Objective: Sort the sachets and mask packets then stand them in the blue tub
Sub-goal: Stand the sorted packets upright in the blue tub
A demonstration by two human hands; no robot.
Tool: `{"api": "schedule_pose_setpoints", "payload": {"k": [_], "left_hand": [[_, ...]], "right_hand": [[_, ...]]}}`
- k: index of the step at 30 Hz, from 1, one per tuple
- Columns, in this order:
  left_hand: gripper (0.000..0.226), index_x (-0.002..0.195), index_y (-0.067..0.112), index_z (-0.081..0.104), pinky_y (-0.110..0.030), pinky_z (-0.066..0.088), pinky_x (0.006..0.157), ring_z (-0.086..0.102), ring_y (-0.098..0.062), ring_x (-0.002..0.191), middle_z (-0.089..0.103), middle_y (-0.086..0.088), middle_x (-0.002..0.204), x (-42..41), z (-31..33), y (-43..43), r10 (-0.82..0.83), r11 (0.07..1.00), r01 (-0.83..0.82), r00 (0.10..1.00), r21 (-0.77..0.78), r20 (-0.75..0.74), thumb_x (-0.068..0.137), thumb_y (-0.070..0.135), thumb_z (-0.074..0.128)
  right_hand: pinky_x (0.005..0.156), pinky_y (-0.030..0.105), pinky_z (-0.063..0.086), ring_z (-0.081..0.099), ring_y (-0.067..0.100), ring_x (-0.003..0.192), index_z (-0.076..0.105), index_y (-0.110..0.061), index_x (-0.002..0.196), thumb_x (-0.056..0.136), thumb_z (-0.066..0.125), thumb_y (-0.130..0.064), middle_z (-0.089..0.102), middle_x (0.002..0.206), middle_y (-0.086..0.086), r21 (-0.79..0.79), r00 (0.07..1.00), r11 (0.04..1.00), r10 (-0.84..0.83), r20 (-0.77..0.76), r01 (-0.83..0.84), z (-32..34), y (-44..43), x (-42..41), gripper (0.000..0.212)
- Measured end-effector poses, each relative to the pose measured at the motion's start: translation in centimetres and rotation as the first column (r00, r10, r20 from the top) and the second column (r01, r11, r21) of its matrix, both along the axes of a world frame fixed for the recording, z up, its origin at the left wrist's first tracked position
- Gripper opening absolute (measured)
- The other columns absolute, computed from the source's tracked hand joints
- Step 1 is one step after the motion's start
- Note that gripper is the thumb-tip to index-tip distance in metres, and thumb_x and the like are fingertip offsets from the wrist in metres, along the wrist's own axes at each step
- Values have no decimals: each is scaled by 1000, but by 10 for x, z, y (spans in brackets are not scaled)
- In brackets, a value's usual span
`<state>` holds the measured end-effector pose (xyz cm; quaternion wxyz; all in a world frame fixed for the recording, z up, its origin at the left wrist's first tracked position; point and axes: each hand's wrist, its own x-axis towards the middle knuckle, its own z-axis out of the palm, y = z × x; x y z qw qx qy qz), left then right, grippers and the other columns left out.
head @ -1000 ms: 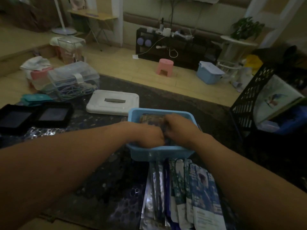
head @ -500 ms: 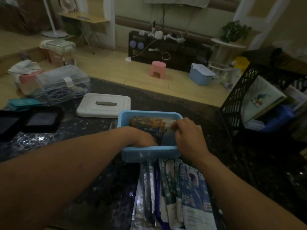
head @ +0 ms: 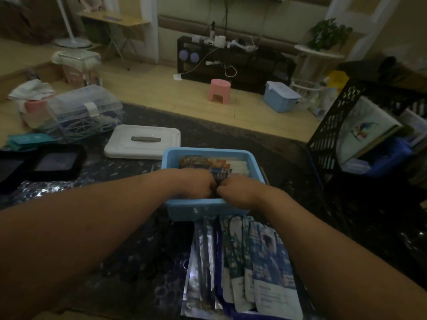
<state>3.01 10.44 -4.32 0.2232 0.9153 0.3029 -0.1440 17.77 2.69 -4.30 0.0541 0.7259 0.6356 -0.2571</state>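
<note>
Both of my hands are down inside the rectangular blue plastic tub (head: 208, 211), which sits at the centre of the frame on the dark patterned tabletop (head: 138, 250). The left hand (head: 196, 183) and right hand (head: 240, 190) meet knuckle to knuckle against the near wall. Their fingers are curled downward, and a dark edge of the small printed sachets (head: 208, 163) shows in the seam between them. I read both hands as gripping that bundle, though the fingertips themselves are hidden below the rim.

The sachets stand on edge in the upper half of the tub. Their faces are turned towards the near and far walls, and their long axis runs left to right across the frame. A paler row sits to their right.

The flat blue-and-white mask packets (head: 265, 262) lie fanned on the table just below the tub, with silver foil packets (head: 203, 255) at their left. Their long axis runs from the tub's near wall down to the bottom edge of the frame, top ends towards the tub.

To do this step well, I would square the bundle against the row behind and push it upright. I would let go only once it leans on its neighbours, which leaves the near strip free for the mask packets
</note>
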Motion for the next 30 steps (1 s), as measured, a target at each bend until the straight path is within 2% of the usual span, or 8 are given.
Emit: {"api": "schedule_pose_setpoints", "payload": {"k": [5, 9, 15, 19, 22, 26, 28, 30], "left_hand": [[30, 117, 28, 65, -47, 50, 90, 58, -27, 107, 63, -3, 118, -27, 4, -16, 5, 817, -250, 904, 520, 427, 91, 43, 60], [71, 146, 33, 44, -54, 31, 115, 32, -32, 145, 37, -7, 155, -32, 2, -25, 231, 775, -380, 914, 504, 334, 84, 56, 72], [98, 161, 30, 15, -79, 4, 120, 6, -41, 160, 13, -14, 172, -16, 1, -14, 240, 735, -257, 964, 627, 113, 88, 59, 74], [101, 160, 31, 13, -77, 23, 115, 23, -42, 154, 20, -14, 166, -11, 3, -4, 251, 769, -250, 965, 589, 81, 86, 50, 79], [96, 157, 30, 13, -74, 29, 111, 32, -42, 147, 27, -14, 160, -8, -1, 4, 248, 772, -253, 965, 583, 90, 87, 44, 78], [96, 156, 29, 13, -76, 30, 110, 34, -44, 145, 28, -15, 157, -7, -6, 11, 230, 776, -240, 969, 583, 93, 87, 39, 78], [98, 157, 28, 13, -76, 31, 110, 34, -44, 144, 29, -15, 157, -7, -7, 12, 234, 772, -244, 968, 587, 95, 86, 44, 79], [103, 157, 28, 13, -75, 32, 109, 34, -43, 144, 29, -14, 157, -7, -7, 12, 235, 767, -248, 967, 592, 101, 83, 51, 80]], "right_hand": [[111, 46, 44, 59, 26, 119, 65, -26, 130, 101, 44, -38, 64, 135, 6, -9, 991, 999, -33, -126, 33, 6, 0, -4, 37], [109, 41, 40, 55, 19, 119, 56, -42, 120, 97, 47, -34, 60, 139, 2, -67, 966, 998, -7, -257, -10, 11, -7, -10, 26], [106, 39, 36, 53, 24, 129, 53, -31, 149, 105, 47, -32, 56, 150, 5, -113, 976, 994, -37, -214, 13, 9, -8, -13, 44], [98, 41, 45, 61, 25, 113, 66, -22, 131, 103, 48, -33, 66, 131, 7, -75, 989, 995, -75, -125, 66, 6, 2, -8, 35], [96, 42, 53, 66, 23, 104, 75, -18, 111, 101, 52, -26, 73, 115, 4, 153, 993, 986, -49, -108, 65, 7, 2, -7, 27], [79, 24, 55, 68, 6, 91, 77, -25, 108, 100, 57, -15, 72, 103, -14, 617, 920, 709, -118, -373, 341, 30, -51, 6, 24], [68, 19, 53, 68, 5, 84, 73, -24, 99, 99, 58, -12, 72, 93, -10, 684, 845, 511, -195, -497, 520, 36, -97, 23, 19], [65, 21, 50, 68, 11, 82, 70, -26, 97, 97, 64, -14, 72, 90, -7, 596, 792, 523, -366, -488, 609, 26, -138, 41, 13]]}}
